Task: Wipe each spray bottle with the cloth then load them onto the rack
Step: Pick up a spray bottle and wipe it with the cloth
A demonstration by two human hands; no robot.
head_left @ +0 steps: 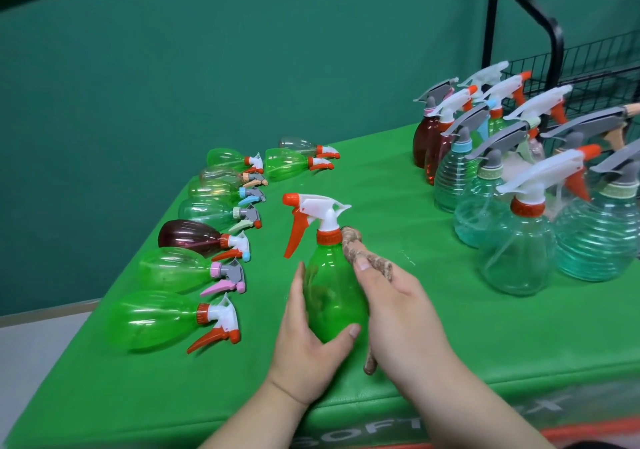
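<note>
Left hand (306, 341) fingers (299, 285) grip the green bottle (334, 296), right hand (398, 306) pinches the cloth (351, 246) against it; the rack (558, 41) seemingly awaits every bottle.

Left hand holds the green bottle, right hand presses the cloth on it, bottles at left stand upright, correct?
No: the head view shows the bottles at left lying on their sides. The left hand holds the green bottle; the right hand presses the cloth on it.

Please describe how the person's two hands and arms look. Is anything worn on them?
The left hand and the right hand are bare: no gloves, rings or watch. No sleeves are in view. The fingernails look short and unpainted.
</note>
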